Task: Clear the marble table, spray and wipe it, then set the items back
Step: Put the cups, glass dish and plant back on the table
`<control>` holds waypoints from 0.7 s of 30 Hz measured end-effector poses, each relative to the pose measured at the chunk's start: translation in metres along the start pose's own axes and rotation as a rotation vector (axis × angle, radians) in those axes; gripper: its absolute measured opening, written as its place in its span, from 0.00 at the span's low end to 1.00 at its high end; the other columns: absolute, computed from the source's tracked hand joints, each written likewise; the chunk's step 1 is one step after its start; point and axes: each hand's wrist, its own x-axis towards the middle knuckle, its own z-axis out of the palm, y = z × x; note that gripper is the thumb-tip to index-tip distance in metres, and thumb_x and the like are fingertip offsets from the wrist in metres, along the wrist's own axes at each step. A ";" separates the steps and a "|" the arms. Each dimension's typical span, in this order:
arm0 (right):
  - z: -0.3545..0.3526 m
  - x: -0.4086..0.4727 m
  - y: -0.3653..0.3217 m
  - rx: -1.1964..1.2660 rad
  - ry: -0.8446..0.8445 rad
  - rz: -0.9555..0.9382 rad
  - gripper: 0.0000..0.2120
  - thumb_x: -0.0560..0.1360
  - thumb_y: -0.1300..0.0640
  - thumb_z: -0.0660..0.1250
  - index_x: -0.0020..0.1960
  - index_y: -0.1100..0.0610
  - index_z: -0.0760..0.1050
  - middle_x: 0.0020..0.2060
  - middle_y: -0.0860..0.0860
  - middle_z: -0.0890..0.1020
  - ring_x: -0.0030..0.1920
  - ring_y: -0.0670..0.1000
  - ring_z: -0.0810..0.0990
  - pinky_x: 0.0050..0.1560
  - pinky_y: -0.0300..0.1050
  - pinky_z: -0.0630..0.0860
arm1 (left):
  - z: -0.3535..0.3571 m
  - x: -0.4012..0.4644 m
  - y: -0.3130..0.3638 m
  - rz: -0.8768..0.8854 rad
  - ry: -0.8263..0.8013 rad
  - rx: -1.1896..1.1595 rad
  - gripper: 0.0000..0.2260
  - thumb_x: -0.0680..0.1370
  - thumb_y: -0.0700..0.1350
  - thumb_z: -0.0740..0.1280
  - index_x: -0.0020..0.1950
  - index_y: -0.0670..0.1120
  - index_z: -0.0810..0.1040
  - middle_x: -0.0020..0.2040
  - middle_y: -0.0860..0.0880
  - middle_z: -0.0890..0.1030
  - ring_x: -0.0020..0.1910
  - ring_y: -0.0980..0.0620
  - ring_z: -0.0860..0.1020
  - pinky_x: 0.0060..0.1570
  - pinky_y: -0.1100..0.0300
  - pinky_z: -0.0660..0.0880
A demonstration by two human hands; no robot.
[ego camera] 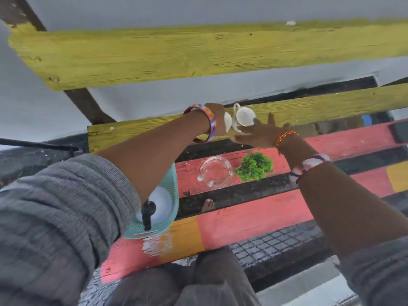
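Observation:
Both arms reach over a painted slat bench point(242, 219). My left hand point(217, 117) is turned away at the yellow back slat point(320, 104), and its fingers, mostly hidden, curl round a white cup point(227, 124). My right hand point(261, 133) has its fingers spread, and its thumb and fingertips touch a second white cup point(244, 118) lying on its side, mouth toward me. Nearer me on a pink slat sit a glass ashtray point(217, 171) and a small green plant point(254, 166). A white spray bottle point(160, 204) with a black nozzle lies on a teal cloth point(174, 186). No marble table is in view.
A wide yellow backrest plank point(198, 51) runs across the top. Gaps between the slats show dark ground and a bare foot point(208, 205). A dark flat object point(399, 131) lies at the right edge. My knees are against the bench front.

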 end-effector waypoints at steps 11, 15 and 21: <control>-0.019 0.119 0.063 -0.553 0.107 -0.811 0.25 0.82 0.55 0.39 0.74 0.54 0.30 0.75 0.59 0.35 0.76 0.52 0.46 0.72 0.61 0.54 | -0.024 -0.021 0.037 0.047 0.025 0.286 0.36 0.71 0.45 0.71 0.73 0.44 0.55 0.70 0.39 0.65 0.69 0.40 0.65 0.65 0.47 0.66; -0.024 0.144 0.063 -0.950 0.361 -0.705 0.32 0.79 0.61 0.57 0.76 0.50 0.43 0.77 0.54 0.51 0.77 0.53 0.49 0.70 0.60 0.55 | -0.007 0.002 0.045 0.101 0.069 0.402 0.37 0.70 0.42 0.71 0.74 0.45 0.54 0.72 0.40 0.65 0.70 0.40 0.65 0.69 0.48 0.63; -0.023 0.150 0.061 -0.865 0.387 -0.642 0.26 0.73 0.54 0.65 0.68 0.45 0.61 0.64 0.52 0.74 0.71 0.53 0.64 0.65 0.57 0.58 | -0.003 0.010 0.040 0.121 0.140 0.364 0.31 0.71 0.44 0.70 0.71 0.47 0.61 0.64 0.42 0.72 0.59 0.40 0.75 0.60 0.49 0.71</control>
